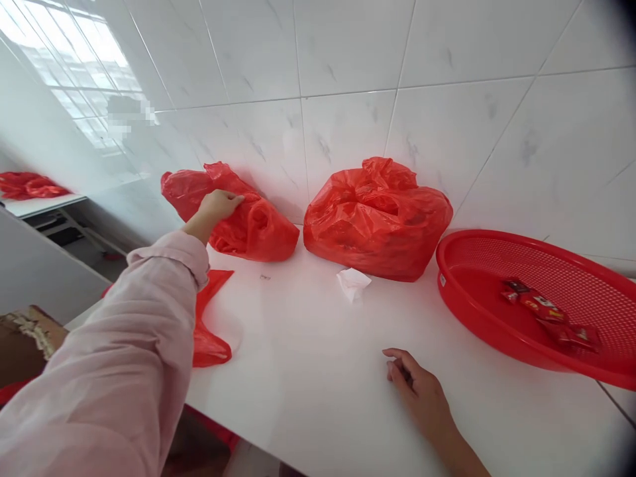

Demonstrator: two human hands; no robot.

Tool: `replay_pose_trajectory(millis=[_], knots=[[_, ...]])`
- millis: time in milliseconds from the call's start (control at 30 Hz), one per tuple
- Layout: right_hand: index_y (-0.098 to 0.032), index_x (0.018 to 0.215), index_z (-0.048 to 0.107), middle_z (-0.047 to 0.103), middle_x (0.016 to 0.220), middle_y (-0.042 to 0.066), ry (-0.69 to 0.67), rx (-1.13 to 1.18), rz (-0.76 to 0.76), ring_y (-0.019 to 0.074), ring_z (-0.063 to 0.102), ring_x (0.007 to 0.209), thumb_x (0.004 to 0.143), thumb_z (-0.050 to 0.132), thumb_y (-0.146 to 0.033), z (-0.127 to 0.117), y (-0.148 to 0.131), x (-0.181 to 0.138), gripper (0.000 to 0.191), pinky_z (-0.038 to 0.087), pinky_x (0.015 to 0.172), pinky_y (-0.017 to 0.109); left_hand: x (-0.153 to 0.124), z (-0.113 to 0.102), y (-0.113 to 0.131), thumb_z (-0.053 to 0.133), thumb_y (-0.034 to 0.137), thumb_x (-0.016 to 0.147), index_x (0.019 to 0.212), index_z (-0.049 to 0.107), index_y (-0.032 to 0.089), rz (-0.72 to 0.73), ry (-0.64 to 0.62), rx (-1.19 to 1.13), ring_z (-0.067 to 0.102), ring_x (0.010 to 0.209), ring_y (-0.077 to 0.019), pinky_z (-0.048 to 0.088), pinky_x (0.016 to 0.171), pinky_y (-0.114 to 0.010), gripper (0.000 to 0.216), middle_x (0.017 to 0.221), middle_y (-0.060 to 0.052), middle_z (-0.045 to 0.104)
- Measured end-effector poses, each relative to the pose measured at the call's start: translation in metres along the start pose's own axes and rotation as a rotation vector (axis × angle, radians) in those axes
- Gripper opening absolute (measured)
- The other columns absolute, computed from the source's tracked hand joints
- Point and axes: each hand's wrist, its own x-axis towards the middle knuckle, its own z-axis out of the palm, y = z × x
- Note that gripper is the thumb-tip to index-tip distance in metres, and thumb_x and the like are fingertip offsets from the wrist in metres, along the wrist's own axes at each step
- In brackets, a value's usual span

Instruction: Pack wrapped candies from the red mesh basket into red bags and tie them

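At the left, my left hand (221,204) pinches the top of a crumpled red plastic bag (268,232) leaning by the tiled wall. Its fingers are closed on the thin plastic. My right hand (420,394) hovers over or rests on the white table (298,371), fingers loosely bent and index finger extended, with nothing in it. A fuller red plastic bag (372,225) stands in the middle against the wall; its contents are hidden. In front of that bag lies a crumpled white paper (354,283).
On the right sits a red perforated plastic basket (489,331) holding several small red wrapped packets (544,308). Another red plastic bag (211,341) lies flat under my left forearm. A cardboard box (30,341) is at the far left, beyond the table edge.
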Motion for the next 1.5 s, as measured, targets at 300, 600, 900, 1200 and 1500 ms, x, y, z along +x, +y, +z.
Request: replay_pose_trajectory(millis=[300,600,900,1200,1500], knots=[[-0.026,0.106,0.062,0.063,0.072,-0.001,-0.030,-0.050,-0.015,0.0135,0.054,0.057,0.091,0.040,-0.048,-0.002,0.002,0.001,0.034,0.047,0.057,0.025,-0.014,-0.026,0.018,0.060,0.032,0.090,0.113,0.061,0.014,0.081,0.338,-0.420,0.060,0.103,-0.0232,0.049,0.091,-0.047,0.029,0.114,-0.009,0.063],[-0.023,0.106,0.060,0.062,0.077,0.002,-0.044,0.247,0.046,0.0163,0.057,0.068,0.092,0.044,-0.049,-0.009,-0.015,0.005,0.034,0.048,0.062,0.029,-0.108,-0.023,0.097,0.052,0.007,0.078,0.088,0.051,0.016,0.314,0.109,-1.231,0.057,0.080,-0.0092,0.052,0.082,-0.030,0.014,0.084,0.001,0.055],[-0.026,0.118,0.060,0.067,0.116,0.008,-0.132,0.993,0.028,0.0233,0.066,0.098,0.088,0.050,-0.060,-0.069,-0.084,0.005,0.046,0.056,0.080,0.036,-0.311,0.095,0.163,0.065,0.014,0.067,0.075,0.054,0.022,0.122,-0.890,-1.507,0.054,0.056,-0.0106,0.047,0.057,-0.025,0.016,0.070,0.002,0.059],[-0.020,0.087,0.064,0.066,0.077,0.000,0.106,0.817,0.099,0.0143,0.061,0.066,0.080,0.068,-0.044,-0.107,-0.036,-0.027,0.026,0.048,0.060,0.025,-0.315,0.124,0.132,0.064,0.016,0.070,0.076,0.054,0.023,-0.039,-0.600,-1.403,0.054,0.064,-0.0112,0.044,0.062,-0.023,0.014,0.074,0.004,0.060],[-0.019,0.078,0.064,0.058,0.065,0.000,0.282,0.558,0.064,0.0119,0.050,0.057,0.083,0.063,-0.047,-0.138,-0.022,-0.045,0.030,0.039,0.052,0.024,-0.305,0.137,0.114,0.064,0.025,0.072,0.070,0.052,0.023,-0.067,-0.450,-1.205,0.063,0.082,-0.0205,0.050,0.080,-0.037,0.012,0.092,-0.003,0.066]])
